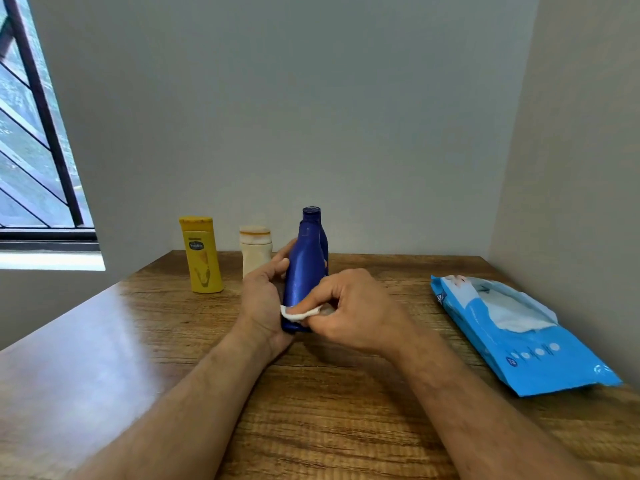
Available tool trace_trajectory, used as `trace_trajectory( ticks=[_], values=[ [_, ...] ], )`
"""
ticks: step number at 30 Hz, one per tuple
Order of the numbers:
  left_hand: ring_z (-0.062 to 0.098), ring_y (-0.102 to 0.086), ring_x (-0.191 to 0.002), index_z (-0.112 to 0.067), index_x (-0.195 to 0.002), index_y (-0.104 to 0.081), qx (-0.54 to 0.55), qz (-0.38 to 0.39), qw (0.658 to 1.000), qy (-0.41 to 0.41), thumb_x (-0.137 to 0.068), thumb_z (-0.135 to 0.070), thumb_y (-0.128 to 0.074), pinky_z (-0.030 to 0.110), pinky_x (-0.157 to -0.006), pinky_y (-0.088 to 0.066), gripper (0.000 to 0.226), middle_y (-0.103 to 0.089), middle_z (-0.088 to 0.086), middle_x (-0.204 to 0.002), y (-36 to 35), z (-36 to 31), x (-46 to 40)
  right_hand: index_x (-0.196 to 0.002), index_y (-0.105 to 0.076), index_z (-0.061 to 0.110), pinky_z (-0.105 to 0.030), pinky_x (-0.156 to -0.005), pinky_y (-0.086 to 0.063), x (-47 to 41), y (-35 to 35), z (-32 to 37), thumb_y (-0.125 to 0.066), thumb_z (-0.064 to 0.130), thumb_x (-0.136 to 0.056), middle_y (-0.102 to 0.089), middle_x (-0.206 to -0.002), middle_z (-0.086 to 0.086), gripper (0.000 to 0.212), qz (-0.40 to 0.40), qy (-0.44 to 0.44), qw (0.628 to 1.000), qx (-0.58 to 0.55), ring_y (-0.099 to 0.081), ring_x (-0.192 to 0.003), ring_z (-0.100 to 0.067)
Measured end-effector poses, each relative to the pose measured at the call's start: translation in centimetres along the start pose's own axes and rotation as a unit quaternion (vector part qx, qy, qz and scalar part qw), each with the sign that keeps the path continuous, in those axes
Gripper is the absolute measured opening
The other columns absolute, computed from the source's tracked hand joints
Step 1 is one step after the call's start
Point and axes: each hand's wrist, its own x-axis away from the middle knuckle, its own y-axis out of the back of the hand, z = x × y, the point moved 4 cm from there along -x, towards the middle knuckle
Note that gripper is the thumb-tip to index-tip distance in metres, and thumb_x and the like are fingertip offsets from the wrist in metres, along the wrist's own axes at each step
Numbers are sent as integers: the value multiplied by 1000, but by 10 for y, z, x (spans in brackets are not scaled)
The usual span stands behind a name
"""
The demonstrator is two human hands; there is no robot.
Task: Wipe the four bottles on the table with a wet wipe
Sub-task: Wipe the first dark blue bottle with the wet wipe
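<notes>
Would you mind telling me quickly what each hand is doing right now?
Left hand: closed around the blue bottle, steadying it.
Right hand: fingers pinched on the wet wipe, pressing it against the bottle's lower part.

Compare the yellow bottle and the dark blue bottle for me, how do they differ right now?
The yellow bottle stands free on the table; the blue bottle is gripped by the left hand. The right hand presses a wipe to the blue one only. Only the yellow shows a printed label. Both are capped.
</notes>
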Motion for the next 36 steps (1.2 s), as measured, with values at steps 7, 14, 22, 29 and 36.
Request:
trace_trajectory(
  ticks=[7, 14, 22, 29, 36],
  values=[
    [18, -75, -75, -13, -104, -70, -83, 56, 995, -9, -106, -8, -27, 38, -66, -62, 43, -80, 2, -93, -3, 9, 7, -120, -71, 34, -22, -79, -56, 2, 21, 2, -65, 32, -95, -64, -102, 7, 26, -152, -14, 988, 34, -60, -87, -5],
    [25, -72, -97, -14, -123, -70, -47, 36, 998, 10, -98, -17, -23, 43, -89, -57, 53, -74, 15, -116, 1, 8, 4, -115, -74, 37, -17, -75, -50, 2, 13, 3, -68, 24, -93, -63, -95, 16, 26, -51, -9, 998, 25, -59, -82, -2],
    [31, -68, -94, -10, -97, -81, -28, 32, 999, 9, -93, -39, -50, 48, -99, -49, 43, -72, 21, -105, 1, 4, 5, -101, -80, 30, -10, -72, -42, 3, 7, 6, -71, 13, -84, -72, -84, 18, 25, -20, -9, 1000, -13, -62, -74, 4],
    [22, -69, -67, -16, -80, -83, -71, 30, 997, 18, -101, -36, -47, 35, -64, -55, 47, -75, 12, -84, -7, 7, 10, -104, -78, 30, -20, -65, -59, 5, 32, -3, -72, 24, -91, -67, -91, 7, 15, -172, -21, 980, -101, -68, -70, -10],
    [30, -71, -78, -7, -105, -65, -82, -59, 995, 15, -105, -38, -46, 48, -86, -55, 37, -76, 16, -83, 0, -2, 11, -90, -82, 25, -25, -70, -59, 3, 11, -3, -73, 11, -79, -76, -79, 11, 20, -1, -15, 1000, -27, -70, -77, -10]
  ],
)
